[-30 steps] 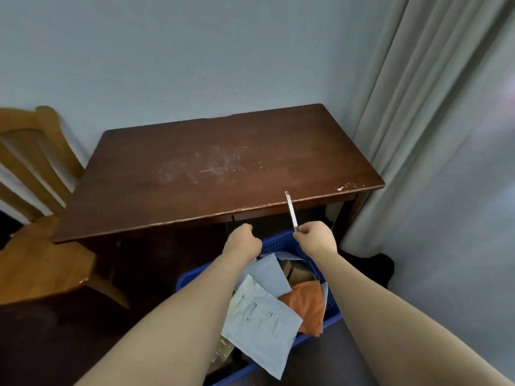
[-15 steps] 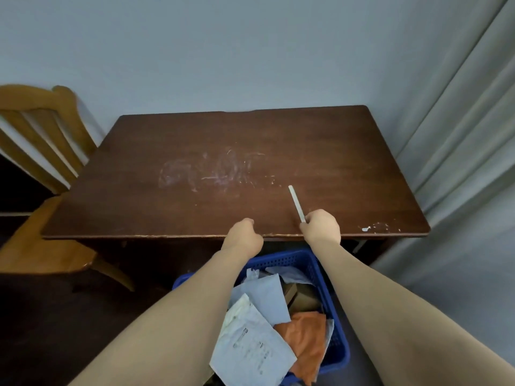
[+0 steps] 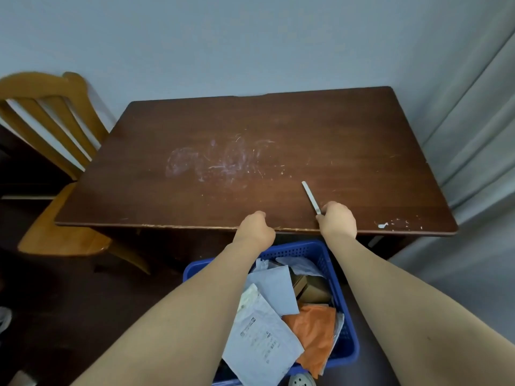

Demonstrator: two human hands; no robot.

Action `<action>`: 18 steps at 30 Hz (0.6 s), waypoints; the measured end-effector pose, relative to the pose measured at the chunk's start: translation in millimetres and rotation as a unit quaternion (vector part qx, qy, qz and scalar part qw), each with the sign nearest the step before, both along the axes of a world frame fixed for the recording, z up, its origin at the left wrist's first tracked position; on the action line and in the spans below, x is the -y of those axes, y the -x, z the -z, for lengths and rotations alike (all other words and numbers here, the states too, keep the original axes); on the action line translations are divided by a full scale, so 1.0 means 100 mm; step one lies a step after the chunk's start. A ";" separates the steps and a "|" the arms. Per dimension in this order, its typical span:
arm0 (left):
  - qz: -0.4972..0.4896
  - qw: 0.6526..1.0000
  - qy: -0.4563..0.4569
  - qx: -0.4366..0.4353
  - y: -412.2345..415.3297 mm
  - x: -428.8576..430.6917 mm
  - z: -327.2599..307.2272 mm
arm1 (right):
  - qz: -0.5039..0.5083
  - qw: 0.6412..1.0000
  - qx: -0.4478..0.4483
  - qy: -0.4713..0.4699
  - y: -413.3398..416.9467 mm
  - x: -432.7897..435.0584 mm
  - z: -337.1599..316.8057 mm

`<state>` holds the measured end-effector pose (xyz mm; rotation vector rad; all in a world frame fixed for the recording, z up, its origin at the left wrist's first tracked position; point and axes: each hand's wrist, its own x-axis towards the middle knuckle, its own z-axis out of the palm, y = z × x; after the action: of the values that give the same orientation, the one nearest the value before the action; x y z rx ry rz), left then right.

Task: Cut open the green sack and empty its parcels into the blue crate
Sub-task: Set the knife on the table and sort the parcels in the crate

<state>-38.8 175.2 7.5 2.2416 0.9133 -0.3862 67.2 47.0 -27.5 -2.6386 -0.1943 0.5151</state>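
Observation:
The blue crate (image 3: 320,250) stands on the floor below the table's front edge, between my forearms. It holds several parcels: pale grey mailers (image 3: 262,338), an orange bag (image 3: 315,332) and brown boxes (image 3: 312,291). My right hand (image 3: 338,220) is over the table's front edge, shut on a thin grey blade (image 3: 310,196) that points away over the tabletop. My left hand (image 3: 255,228) is a closed fist at the table's edge with nothing visible in it. No green sack is in view.
A dark brown wooden table (image 3: 250,162) with scuffs stands against the pale wall. A yellow wooden chair (image 3: 55,151) is at its left. Grey curtains (image 3: 479,135) hang on the right. The floor is dark.
Both hands have moved forward from above the crate to the table's front edge, and the blade now lies over the tabletop. My view has shifted so the crate sits lower.

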 end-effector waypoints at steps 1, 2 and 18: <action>-0.003 1.000 0.001 0.002 0.02 -0.01 0.00 | 0.005 1.000 0.002 -0.006 0.02 0.00 -0.01; -0.007 1.000 0.004 0.006 0.05 -0.02 0.02 | 0.015 1.000 0.009 -0.017 0.06 0.00 -0.01; -0.091 0.983 0.081 -0.139 1.67 -0.46 1.84 | -0.090 0.981 -0.169 -0.001 1.79 -0.36 1.81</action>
<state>-206.1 221.3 -176.3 1.9679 1.1777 -0.6749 -111.8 83.4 -208.3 -2.4955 -0.3277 1.0113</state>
